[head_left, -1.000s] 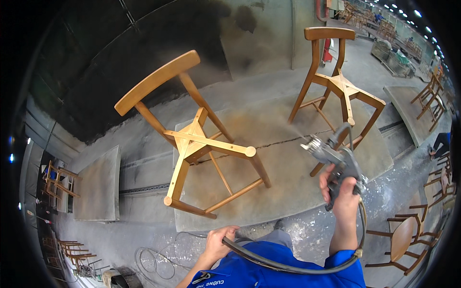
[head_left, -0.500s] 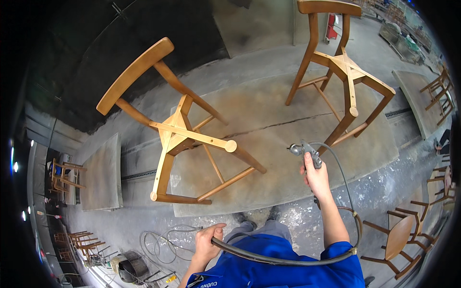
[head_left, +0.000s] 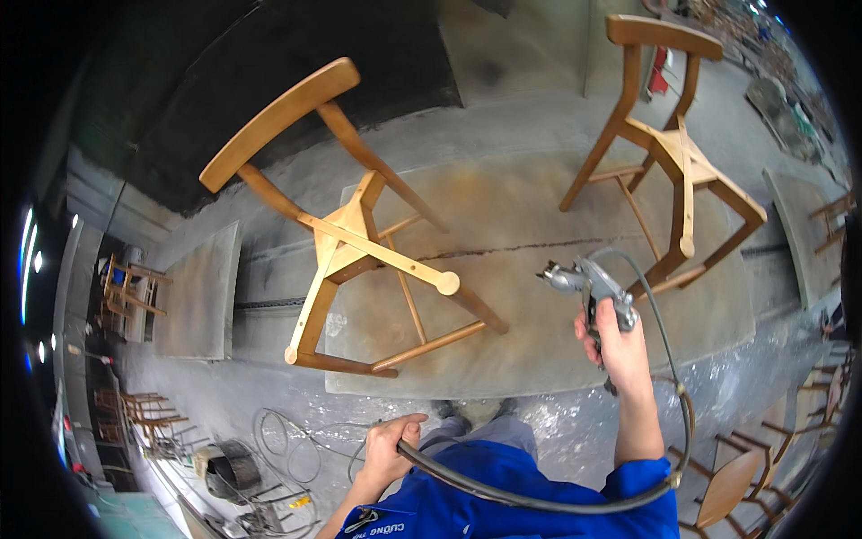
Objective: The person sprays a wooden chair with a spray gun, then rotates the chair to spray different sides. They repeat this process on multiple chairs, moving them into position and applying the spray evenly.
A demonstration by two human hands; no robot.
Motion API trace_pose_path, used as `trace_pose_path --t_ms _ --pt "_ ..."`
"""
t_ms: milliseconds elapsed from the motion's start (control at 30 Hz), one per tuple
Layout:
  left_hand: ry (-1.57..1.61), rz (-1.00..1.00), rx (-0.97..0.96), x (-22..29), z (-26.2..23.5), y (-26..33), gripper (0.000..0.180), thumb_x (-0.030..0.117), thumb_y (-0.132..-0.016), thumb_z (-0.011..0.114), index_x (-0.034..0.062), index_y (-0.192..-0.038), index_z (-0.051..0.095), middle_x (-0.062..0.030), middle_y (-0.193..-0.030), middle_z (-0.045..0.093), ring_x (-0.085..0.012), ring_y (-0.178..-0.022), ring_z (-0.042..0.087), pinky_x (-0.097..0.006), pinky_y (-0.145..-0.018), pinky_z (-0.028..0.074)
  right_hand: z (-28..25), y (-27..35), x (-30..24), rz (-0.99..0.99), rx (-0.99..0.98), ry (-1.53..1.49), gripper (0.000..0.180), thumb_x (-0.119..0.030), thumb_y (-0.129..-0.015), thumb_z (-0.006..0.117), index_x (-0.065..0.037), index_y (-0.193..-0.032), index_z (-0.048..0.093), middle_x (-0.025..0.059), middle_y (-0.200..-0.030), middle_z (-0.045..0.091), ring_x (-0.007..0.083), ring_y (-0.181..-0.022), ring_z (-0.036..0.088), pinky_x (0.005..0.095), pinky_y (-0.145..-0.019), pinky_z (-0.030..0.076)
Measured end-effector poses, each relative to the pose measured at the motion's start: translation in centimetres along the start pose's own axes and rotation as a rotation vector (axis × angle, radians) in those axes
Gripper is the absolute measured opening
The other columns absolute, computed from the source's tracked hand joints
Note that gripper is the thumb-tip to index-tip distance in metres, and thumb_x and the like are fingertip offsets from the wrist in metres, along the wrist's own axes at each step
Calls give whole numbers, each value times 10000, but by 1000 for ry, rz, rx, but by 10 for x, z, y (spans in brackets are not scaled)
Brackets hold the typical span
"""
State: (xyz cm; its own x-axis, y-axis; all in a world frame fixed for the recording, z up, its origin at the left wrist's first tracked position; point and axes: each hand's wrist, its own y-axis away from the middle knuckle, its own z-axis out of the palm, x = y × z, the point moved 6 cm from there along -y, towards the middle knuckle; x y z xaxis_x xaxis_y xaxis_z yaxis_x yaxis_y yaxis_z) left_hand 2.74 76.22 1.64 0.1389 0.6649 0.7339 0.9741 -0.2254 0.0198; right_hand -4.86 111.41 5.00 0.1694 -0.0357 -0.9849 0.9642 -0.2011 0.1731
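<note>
My right hand (head_left: 621, 350) is wrapped round the grip of a silver spray gun (head_left: 588, 289), whose nozzle points left toward a wooden chair frame (head_left: 346, 238). Bare air separates the nozzle from that chair. Pale, seatless bars cross where its seat would be, while its backrest and legs are browner. Low in the picture, my left hand (head_left: 388, 454) is closed on a thick dark hose (head_left: 530, 505), which loops across my blue shirt toward the gun. Farther right stands a second, similar chair frame (head_left: 678, 153).
Both chairs stand on a large stained grey slab (head_left: 530, 359). Other slabs flank it: one at left (head_left: 199, 296), another at right (head_left: 799, 234). Thin hose coils (head_left: 292, 445) and a dark bucket (head_left: 229, 472) are at lower left. Finished-looking chairs (head_left: 725, 485) stand at lower right.
The whole view has shifted, so both chairs appear farther right. My right hand and spray gun look larger and slightly farther right. My left hand still grips the hose.
</note>
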Motion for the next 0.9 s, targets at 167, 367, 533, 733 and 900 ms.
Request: trace_pose_path --t_ms 167,367,533,733,900 --pt "63 -20 65 -5 -12 3 325 283 -1017 540 18 -1008 730 -178 -716 663 -339 -668 686 -391 -641 541 20 20 -28 -112 -83 -71 523 -522 -1008 529 -3 -1016 594 46 -751 634 57 -498 500 204 -416 351" --pt "103 60 169 -10 -28 3 265 263 -986 587 38 -987 728 -196 -818 709 -360 -757 710 -423 -671 565 65 29 -40 -164 -258 -10 641 -622 -942 562 13 -1030 587 61 -766 636 70 -514 502 212 -452 375" --pt "54 62 211 -22 -42 16 226 230 -968 609 37 -979 725 -187 -796 707 -356 -733 708 -415 -652 563 75 52 -57 -325 -217 -119 761 -707 -856 602 22 -1075 576 90 -757 619 89 -522 503 219 -457 380" --pt "129 117 192 -43 -54 21 205 221 -960 621 42 -965 720 -176 -786 705 -358 -719 701 -415 -638 560 111 89 -76 -580 -212 123 636 -525 -847 759 48 -1079 609 64 -760 658 108 -606 577 240 -574 468" --pt "205 209 157 -74 -72 26 207 223 -962 621 41 -999 711 -175 -831 713 -360 -761 707 -415 -662 567 164 126 -81 -524 -296 544 473 -321 -788 856 13 -1042 637 94 -737 635 185 -634 618 294 -600 489"
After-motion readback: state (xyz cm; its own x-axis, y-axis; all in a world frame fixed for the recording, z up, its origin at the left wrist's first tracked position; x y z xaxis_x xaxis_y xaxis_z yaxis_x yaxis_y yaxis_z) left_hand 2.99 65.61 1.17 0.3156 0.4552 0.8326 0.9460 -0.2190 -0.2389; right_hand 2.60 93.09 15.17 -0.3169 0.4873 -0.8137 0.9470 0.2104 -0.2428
